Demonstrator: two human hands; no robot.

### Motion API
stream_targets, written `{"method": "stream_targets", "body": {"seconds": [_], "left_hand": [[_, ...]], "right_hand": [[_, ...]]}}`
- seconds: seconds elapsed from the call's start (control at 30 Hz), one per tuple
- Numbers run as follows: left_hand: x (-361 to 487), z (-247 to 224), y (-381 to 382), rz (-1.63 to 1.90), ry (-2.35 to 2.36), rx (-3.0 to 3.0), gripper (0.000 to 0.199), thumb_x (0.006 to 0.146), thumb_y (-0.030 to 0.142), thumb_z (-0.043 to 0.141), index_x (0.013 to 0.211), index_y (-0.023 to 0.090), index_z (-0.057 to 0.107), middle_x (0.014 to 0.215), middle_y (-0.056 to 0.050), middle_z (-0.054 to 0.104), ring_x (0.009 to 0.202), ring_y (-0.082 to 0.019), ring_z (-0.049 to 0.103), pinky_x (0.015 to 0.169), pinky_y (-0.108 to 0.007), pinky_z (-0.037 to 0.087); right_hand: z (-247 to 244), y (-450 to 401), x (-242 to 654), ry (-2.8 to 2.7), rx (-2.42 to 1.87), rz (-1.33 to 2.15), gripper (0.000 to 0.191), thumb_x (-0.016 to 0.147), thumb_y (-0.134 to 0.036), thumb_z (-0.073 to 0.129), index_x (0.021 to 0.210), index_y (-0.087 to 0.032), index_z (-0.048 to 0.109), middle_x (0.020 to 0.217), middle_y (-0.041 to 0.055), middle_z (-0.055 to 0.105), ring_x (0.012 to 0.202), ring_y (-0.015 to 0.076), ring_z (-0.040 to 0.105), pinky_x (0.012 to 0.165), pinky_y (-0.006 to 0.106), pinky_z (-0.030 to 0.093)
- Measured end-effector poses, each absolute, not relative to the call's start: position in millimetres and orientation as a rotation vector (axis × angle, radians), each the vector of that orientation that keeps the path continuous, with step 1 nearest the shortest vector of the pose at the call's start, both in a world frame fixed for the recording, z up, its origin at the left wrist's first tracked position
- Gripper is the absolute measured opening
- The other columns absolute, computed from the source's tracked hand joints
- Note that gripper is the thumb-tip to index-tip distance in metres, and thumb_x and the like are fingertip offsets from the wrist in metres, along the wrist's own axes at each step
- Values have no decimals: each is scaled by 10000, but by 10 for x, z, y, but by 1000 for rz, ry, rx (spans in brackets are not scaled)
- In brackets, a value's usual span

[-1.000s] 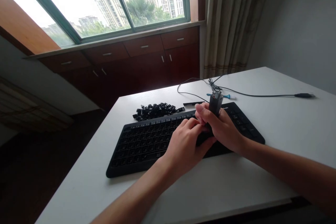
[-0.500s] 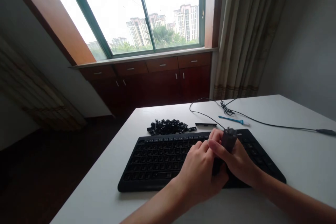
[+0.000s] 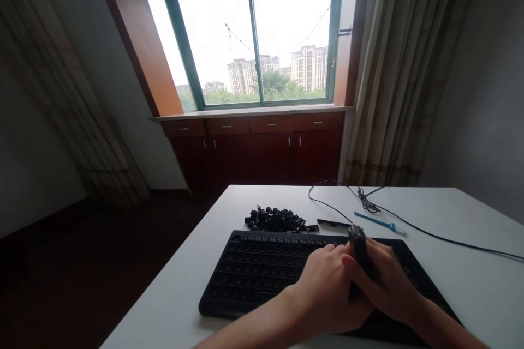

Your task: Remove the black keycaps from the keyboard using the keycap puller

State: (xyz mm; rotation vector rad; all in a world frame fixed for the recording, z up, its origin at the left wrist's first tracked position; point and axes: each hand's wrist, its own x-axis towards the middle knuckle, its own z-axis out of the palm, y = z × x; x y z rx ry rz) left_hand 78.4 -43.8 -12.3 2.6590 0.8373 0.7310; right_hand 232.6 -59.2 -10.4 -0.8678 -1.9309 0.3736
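A black keyboard (image 3: 262,264) lies on the white table, with bare key sockets showing on its left part. Above its right half my right hand (image 3: 395,283) is closed around a dark, upright, block-like tool (image 3: 358,248) with a notched top end; its exact kind cannot be made out. Pressed close beside it, my left hand (image 3: 327,278) has its fingers curled over the keyboard. What those fingers grip is hidden. Behind the keyboard sits a heap of loose black keycaps (image 3: 276,219), and a long black bar, like a space bar (image 3: 332,222), lies to its right.
A slim blue brush-like tool (image 3: 374,221) lies at the back right of the white table (image 3: 164,300). A black cable (image 3: 442,238) with a tangled bundle runs across the right side. Beyond the table stand a low cabinet (image 3: 254,158) and a window (image 3: 254,87).
The view has tilted upward and turned, so table and keyboard appear lower and further right. The dark tool remains in my right hand, and both hands stay together over the keyboard.
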Motion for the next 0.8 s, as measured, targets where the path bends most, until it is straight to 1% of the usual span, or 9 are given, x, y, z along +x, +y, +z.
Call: {"method": "stream_targets", "body": {"seconds": [0.13, 0.23, 0.3, 0.37, 0.47, 0.53, 0.67, 0.73, 0.8], "left_hand": [[795, -197, -404, 739, 874, 2671, 250, 811, 313, 598, 1032, 197, 610, 987, -74, 702, 892, -260, 668, 825, -387, 562], [786, -245, -434, 768, 856, 2726, 218, 834, 292, 580, 1024, 191, 610, 1005, -92, 681, 939, -267, 633, 897, -423, 530], [779, -253, -467, 796, 934, 2727, 251, 859, 314, 570, 1070, 182, 606, 1062, -116, 661, 993, -293, 603, 924, -464, 512], [773, -251, -498, 828, 962, 2716, 314, 888, 326, 550, 1157, 171, 593, 1163, -137, 638, 1082, -315, 576, 981, -490, 489], [772, -249, -520, 859, 848, 2720, 410, 936, 289, 487, 1321, 154, 534, 1299, -152, 605, 1204, -313, 550, 1088, -476, 439], [775, -253, -521, 867, 800, 2712, 463, 960, 276, 452, 1398, 130, 486, 1332, -167, 599, 1240, -307, 551, 1124, -459, 424], [779, -269, -518, 846, 761, 2719, 519, 1003, 274, 399, 1488, 88, 405, 1402, -200, 573, 1332, -309, 523, 1210, -468, 345], [777, -279, -522, 795, 775, 2723, 558, 1020, 296, 390, 1529, 72, 345, 1479, -222, 514, 1405, -328, 466, 1235, -501, 306], [772, -281, -531, 750, 798, 2711, 591, 1027, 327, 402, 1549, 67, 307, 1528, -233, 464, 1455, -341, 411, 1242, -522, 294]], "right_hand": [[-143, -574, 2363, -1968, -929, 416, 215, 929, -314, 627, 760, -227, 527, 643, -15, 583, 531, 159, 513, 515, 290, 423], [-179, -577, 2357, -1924, -1101, 370, 223, 924, -352, 628, 766, -230, 529, 600, -17, 591, 494, 171, 530, 500, 301, 407], [-194, -578, 2352, -1892, -1194, 341, 205, 933, -370, 610, 797, -229, 552, 587, -13, 613, 483, 185, 559, 506, 309, 413], [-208, -576, 2352, -1899, -1218, 343, 194, 932, -378, 607, 815, -229, 562, 589, -7, 635, 481, 196, 581, 513, 314, 427], [-242, -569, 2359, -1907, -1179, 353, 159, 925, -358, 624, 849, -224, 582, 603, -1, 659, 482, 205, 611, 514, 313, 445], [-265, -567, 2364, -1913, -1120, 341, 122, 936, -329, 614, 889, -217, 602, 636, 10, 680, 505, 210, 636, 527, 312, 462], [-260, -581, 2369, -1946, -972, 224, 134, 970, -278, 554, 849, -227, 581, 656, 17, 671, 528, 202, 630, 553, 311, 487], [-235, -595, 2374, -1944, -916, 167, 145, 973, -260, 539, 836, -230, 578, 671, 23, 676, 555, 203, 645, 569, 309, 502], [-217, -610, 2386, -1938, -887, 134, 137, 968, -247, 539, 844, -228, 595, 696, 36, 693, 579, 206, 659, 584, 312, 515]]}}
